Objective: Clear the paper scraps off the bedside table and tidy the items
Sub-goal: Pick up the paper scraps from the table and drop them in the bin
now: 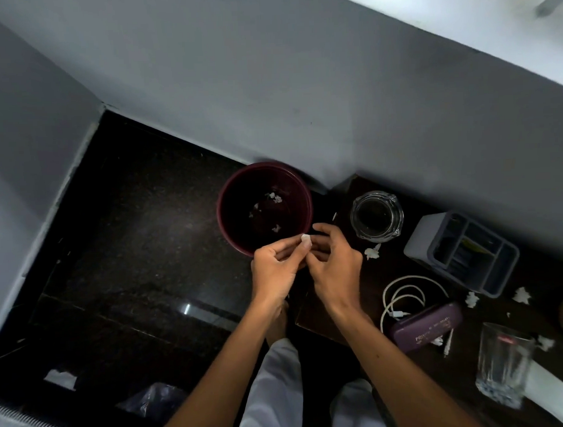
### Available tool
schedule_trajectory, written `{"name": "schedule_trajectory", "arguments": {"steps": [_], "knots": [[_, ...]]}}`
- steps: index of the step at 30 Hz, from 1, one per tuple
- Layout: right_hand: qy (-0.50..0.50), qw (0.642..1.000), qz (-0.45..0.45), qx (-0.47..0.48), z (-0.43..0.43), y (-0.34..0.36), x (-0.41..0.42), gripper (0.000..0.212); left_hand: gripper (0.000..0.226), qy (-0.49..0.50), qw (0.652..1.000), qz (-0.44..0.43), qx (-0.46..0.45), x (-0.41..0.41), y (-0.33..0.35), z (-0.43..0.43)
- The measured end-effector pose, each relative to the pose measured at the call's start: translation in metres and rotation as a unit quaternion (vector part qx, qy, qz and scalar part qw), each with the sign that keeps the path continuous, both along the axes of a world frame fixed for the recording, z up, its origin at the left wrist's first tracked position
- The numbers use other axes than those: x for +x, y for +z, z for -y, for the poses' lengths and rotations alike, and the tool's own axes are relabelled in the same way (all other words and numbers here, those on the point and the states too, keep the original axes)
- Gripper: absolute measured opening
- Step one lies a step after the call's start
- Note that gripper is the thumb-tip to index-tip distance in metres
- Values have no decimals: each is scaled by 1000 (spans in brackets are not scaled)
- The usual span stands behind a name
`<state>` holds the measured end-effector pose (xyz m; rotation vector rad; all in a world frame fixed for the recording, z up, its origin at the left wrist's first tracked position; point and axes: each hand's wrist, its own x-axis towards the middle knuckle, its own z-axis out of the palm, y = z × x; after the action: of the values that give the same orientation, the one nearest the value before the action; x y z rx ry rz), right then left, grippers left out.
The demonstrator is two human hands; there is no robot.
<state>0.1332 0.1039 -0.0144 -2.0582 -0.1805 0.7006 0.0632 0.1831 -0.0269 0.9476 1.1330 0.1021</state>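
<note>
Paper scraps mid-cleanup, one small white bit (306, 241) pinched over the bin.

Dark wooden tabletop (366, 293) still has white crumpled scraps (372, 251) lying near the grey plastic organiser box (428, 243), plus a round glass jar (376, 215), a looped white cable (404, 292), a purple case (426, 326) and a clear drinking glass (502, 365). Round maroon bin (224, 199) on the floor just beside it holds a few scraps. Left hand (274, 271) and right hand (334, 262) meet at the bin's near rim, fingertips closed on that bit.
</note>
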Motion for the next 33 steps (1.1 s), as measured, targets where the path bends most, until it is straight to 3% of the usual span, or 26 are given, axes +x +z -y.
{"name": "schedule_trajectory", "arguments": {"steps": [6, 11, 13, 23, 33], "knots": [[-2, 1000, -23, -11, 8, -3, -4, 48, 4, 11, 999, -39, 32, 7, -13, -18], [-248, 963, 11, -101, 44, -11, 6, 27, 7, 64, 993, -91, 30, 16, -33, -41], [-280, 950, 18, -136, 58, -16, 13, 29, 8, 63, 991, -113, 47, 21, -44, -48], [-231, 957, 36, -172, 66, -40, 39, 41, 31, -15, 982, -168, 88, 24, -72, -59], [-157, 970, 33, -181, 70, -40, 36, 10, 16, -58, 992, -98, 55, 6, -44, -6]]}}
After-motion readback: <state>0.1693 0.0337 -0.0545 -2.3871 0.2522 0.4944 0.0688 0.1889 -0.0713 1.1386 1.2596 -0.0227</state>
